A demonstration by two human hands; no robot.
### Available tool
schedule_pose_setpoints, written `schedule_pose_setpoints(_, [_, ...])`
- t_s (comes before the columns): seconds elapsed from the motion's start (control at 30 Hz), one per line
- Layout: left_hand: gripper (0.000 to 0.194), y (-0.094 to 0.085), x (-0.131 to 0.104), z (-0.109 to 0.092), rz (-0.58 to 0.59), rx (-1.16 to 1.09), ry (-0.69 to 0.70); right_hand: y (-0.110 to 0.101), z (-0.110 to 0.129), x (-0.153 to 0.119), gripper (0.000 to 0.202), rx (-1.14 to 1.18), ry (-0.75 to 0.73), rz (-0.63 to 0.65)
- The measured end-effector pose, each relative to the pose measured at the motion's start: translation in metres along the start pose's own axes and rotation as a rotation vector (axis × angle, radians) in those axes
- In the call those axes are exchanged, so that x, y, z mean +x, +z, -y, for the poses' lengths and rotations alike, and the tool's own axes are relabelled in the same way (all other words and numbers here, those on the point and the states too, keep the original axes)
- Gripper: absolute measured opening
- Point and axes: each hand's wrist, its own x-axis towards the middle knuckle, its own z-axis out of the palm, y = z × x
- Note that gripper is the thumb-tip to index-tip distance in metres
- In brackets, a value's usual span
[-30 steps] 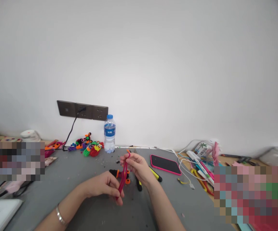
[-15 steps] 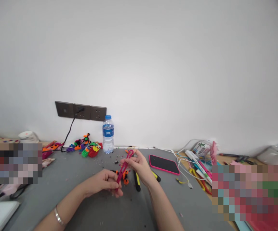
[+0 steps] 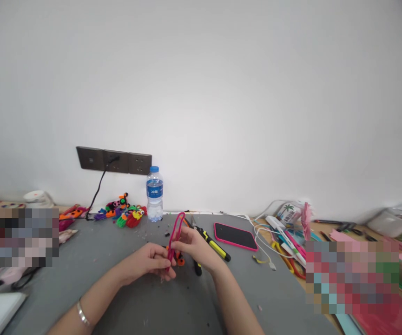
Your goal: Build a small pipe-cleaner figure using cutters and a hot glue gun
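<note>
Currently, through the head view, I see both hands closed on a magenta fuzzy strand (image 3: 177, 226) bent into a long, narrow loop. The left hand (image 3: 157, 263) pinches its lower end between thumb and fingers; the right hand (image 3: 193, 246) grips it farther up, just beside the left, and the rounded end of the loop sticks up above the fingers. The strand is held over the grey counter (image 3: 134, 307), tilted slightly to the right.

Just behind the hands I make out an orange-and-black fuzzy piece (image 3: 180, 262), partly hidden. Black-and-yellow-handled pliers (image 3: 218, 249) lie open beside the right hand, one handle partly covered by it. Farther right is a black-screened phone in a pink case (image 3: 236, 236). Toward the wall, a clear plastic bottle with a blue cap (image 3: 154, 197) stands upright beside a cluster of multicoloured fuzzy figures (image 3: 136, 217).
</note>
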Motion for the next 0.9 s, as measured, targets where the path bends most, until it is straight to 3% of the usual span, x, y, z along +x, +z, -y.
schedule_pose_setpoints(0.2, [0.034, 0.0013, -0.0019, -0.0006, 0.017, -0.010, -0.033, 0.0010, -0.0056, 0.0022, 0.041, 0.038, 0.033, -0.041])
schedule_pose_setpoints(0.37, [0.033, 0.0028, -0.0034, -0.0003, 0.034, -0.024, -0.054, 0.0002, -0.0045, 0.0009, 0.025, 0.022, 0.006, -0.009])
schedule_pose_setpoints(0.67, [0.029, 0.0019, -0.0043, 0.0005, 0.112, -0.076, -0.115, 0.0043, -0.0020, -0.0004, 0.024, -0.043, 0.036, 0.056])
schedule_pose_setpoints(0.9, [0.033, 0.0066, -0.0043, -0.0048, 0.030, -0.151, -0.042, 0.0079, -0.0035, 0.0008, 0.023, -0.087, -0.010, 0.035])
